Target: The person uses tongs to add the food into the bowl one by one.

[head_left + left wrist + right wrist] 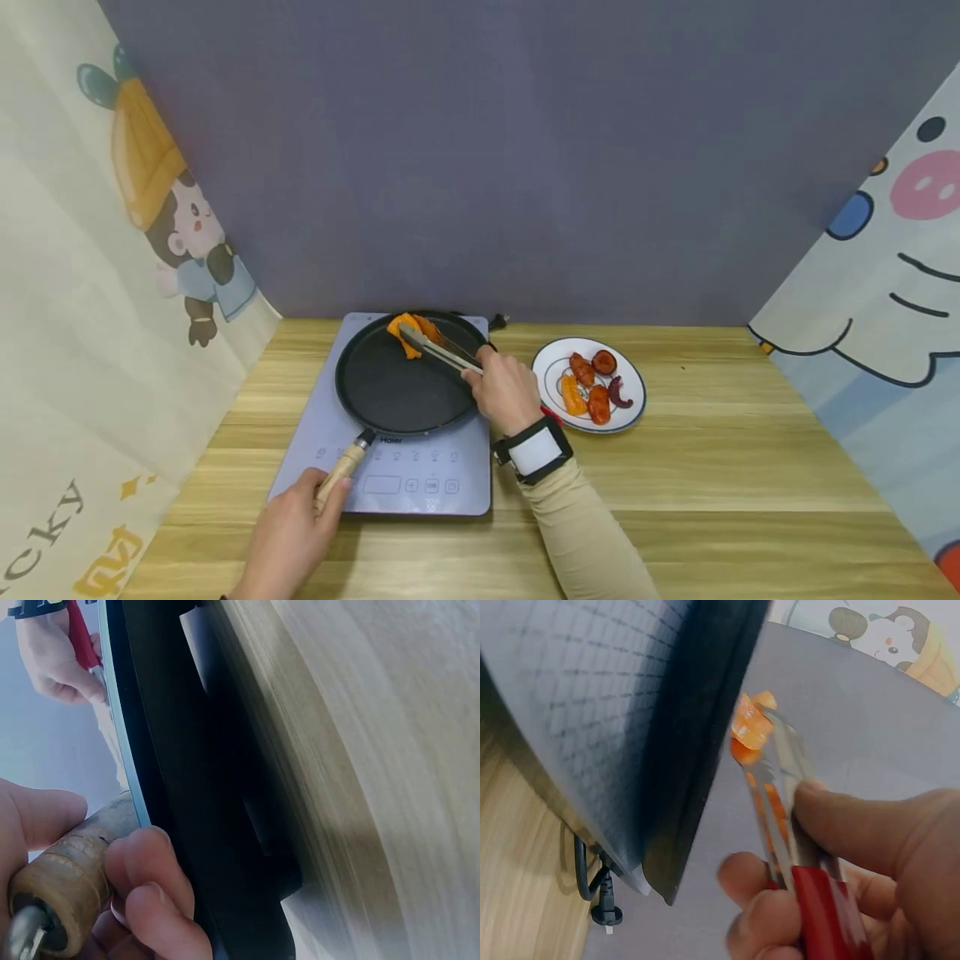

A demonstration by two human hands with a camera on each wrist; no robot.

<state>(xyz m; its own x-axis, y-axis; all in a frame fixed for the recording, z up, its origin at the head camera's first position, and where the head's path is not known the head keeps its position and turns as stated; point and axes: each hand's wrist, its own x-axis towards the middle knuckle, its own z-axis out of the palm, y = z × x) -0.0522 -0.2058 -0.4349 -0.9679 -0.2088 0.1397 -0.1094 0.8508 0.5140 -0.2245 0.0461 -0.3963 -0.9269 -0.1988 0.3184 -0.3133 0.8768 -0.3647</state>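
Observation:
My left hand grips the wooden handle of a round, flat black frying pan. In the left wrist view, the thumb and fingers curl round that handle. Over at the pan, my right hand holds metal tongs with red grips. The tong tips pinch an orange piece of food at the pan's far side. A darker reddish-orange piece lies right beside it, partly behind the tongs. Whether the pinched piece touches the pan is unclear.
The pan sits on a pale induction cooktop. To its right, a white plate bears several food pieces, orange, red and purplish. A black plug lies behind the cooktop. Printed curtains flank the wooden table, with a grey wall behind.

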